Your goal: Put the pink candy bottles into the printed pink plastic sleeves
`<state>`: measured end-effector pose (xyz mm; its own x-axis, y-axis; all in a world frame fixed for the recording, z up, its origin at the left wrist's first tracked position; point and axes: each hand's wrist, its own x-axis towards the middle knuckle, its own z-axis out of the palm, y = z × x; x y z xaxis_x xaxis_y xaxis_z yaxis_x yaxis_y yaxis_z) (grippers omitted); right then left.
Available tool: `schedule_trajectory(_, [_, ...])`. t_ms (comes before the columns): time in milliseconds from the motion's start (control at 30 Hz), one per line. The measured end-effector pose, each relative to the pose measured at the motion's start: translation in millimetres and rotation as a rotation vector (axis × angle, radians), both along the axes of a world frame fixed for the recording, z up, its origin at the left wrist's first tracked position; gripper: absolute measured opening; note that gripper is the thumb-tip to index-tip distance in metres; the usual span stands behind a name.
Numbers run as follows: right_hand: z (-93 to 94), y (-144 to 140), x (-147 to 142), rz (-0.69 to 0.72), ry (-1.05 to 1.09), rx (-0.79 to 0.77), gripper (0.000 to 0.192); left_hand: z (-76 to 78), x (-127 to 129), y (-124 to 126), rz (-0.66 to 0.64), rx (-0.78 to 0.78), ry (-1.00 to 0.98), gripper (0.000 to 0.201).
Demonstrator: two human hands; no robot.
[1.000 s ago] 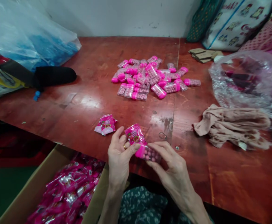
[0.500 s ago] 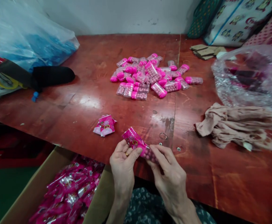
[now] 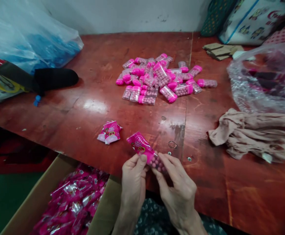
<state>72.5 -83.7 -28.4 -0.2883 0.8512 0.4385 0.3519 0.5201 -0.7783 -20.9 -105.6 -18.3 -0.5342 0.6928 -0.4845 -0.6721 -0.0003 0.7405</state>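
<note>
Head view shows both hands meeting at the near edge of the table. Between them is a small clear candy tube filled with pink balls, its far end tucked into a pink wrapper. On the left, the left hand pinches the wrapper's open end between thumb and fingers, closed on it. On the right, the right hand grips the near end of the tube with its fingertips. Tube and wrapper point up and away to the left, held just above the table edge.

Just left of the wrapper, a few flat pink wrappers lie in a small stack on the wood. Below the table edge at near left stands an open cardboard box full of wrapped pink packs. Farther away, near the middle of the table, a loose pile of tubes with pink caps is spread out. To the right lies a crumpled beige cloth, and behind it a clear plastic bag. At far left sits a large clear bag with blue contents, with a black bundle beside it.
</note>
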Motion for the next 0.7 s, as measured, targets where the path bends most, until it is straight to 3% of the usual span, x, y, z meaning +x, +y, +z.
schedule_trajectory(167, [-2.6,-3,0,-0.074,0.032,-0.049,0.033,-0.1,14,-4,0.049,-0.043,0.032,0.007])
schedule_trajectory(300, [-0.4,-4,1,-0.033,0.110,-0.150,0.034,-0.3,3,-9,-0.029,-0.027,0.117,0.009])
schedule_trajectory(433, [1.5,-3,1,0.006,0.153,-0.222,0.035,-1.1,-11,-8,-0.019,0.020,0.129,0.026])
schedule_trajectory(567, [1.0,-3,-2,0.017,0.145,-0.181,0.037,-0.6,-10,-2,-0.069,0.032,0.072,0.018])
schedule_trajectory(700, [-2.0,-8,-6,-0.044,0.087,-0.116,0.036,-2.1,5,-3,0.046,-0.026,0.048,0.017])
